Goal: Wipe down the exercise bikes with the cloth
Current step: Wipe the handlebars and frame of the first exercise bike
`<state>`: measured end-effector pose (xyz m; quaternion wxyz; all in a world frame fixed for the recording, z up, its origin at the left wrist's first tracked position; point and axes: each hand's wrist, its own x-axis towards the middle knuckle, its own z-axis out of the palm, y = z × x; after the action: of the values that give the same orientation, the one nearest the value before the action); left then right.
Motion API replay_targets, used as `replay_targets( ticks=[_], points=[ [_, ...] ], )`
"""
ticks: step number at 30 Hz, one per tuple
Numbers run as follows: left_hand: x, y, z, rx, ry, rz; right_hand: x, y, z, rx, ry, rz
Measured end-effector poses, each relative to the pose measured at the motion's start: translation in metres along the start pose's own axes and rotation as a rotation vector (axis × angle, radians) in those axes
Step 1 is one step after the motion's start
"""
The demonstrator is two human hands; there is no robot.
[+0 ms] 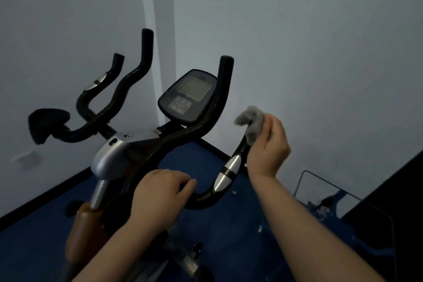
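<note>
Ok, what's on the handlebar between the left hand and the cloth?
In the head view, the silver pulse-sensor pads sit on the black handlebar between the left hand and the cloth, which the right hand holds around the bar end.

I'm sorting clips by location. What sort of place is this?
Probably a small gym or workout room: an exercise bike with black handlebars and a console stands in a corner, on blue floor against bare walls.

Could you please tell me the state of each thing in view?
Cloth: bunched, wrapped over the handlebar tip.
Right hand: shut on cloth.
Left hand: gripping handlebar.
Console: screen blank.
</note>
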<state>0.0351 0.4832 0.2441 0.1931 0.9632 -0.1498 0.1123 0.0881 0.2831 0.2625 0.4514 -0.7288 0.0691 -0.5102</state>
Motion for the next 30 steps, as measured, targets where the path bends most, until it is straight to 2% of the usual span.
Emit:
replay_targets(
  ticks=[1,3,6,9,11,14,16,18,21,24,28,30],
  points=[
    [-0.001,0.001,-0.002,-0.052,0.030,-0.022,-0.010,0.000,-0.001,-0.015,0.046,-0.045],
    [-0.003,0.002,-0.004,-0.175,0.105,-0.076,-0.025,0.003,-0.006,-0.024,-0.034,-0.250],
    [-0.006,0.002,-0.004,-0.377,0.239,-0.134,-0.047,0.008,-0.016,-0.066,-0.308,-0.470],
    [-0.011,0.001,-0.006,-0.480,0.389,-0.127,-0.073,-0.006,-0.025,-0.026,-0.623,-0.630],
    [-0.016,-0.002,-0.007,-0.444,0.445,-0.131,-0.072,-0.013,-0.032,-0.041,-0.846,-0.682],
    [-0.032,-0.021,-0.003,-0.164,0.494,-0.249,-0.041,-0.016,-0.046,-0.119,-1.078,-0.710],
    [-0.047,-0.032,0.001,-0.129,0.539,-0.457,-0.031,-0.024,-0.050,-0.198,-1.129,-0.709],
    [-0.055,-0.037,0.005,-0.233,0.570,-0.588,-0.042,-0.046,-0.039,-0.336,-1.174,-0.669],
    [-0.053,-0.036,0.005,-0.262,0.590,-0.594,-0.067,-0.070,0.010,-0.458,-1.268,-0.522],
    [-0.052,-0.036,0.005,-0.255,0.589,-0.573,-0.057,-0.075,0.035,-0.444,-1.367,-0.372],
    [-0.053,-0.040,0.008,-0.269,0.594,-0.577,-0.057,-0.065,0.006,-0.554,-1.355,-0.613],
    [-0.050,-0.042,0.010,-0.268,0.593,-0.590,-0.060,-0.066,0.018,-0.502,-1.339,-0.573]
  ],
)
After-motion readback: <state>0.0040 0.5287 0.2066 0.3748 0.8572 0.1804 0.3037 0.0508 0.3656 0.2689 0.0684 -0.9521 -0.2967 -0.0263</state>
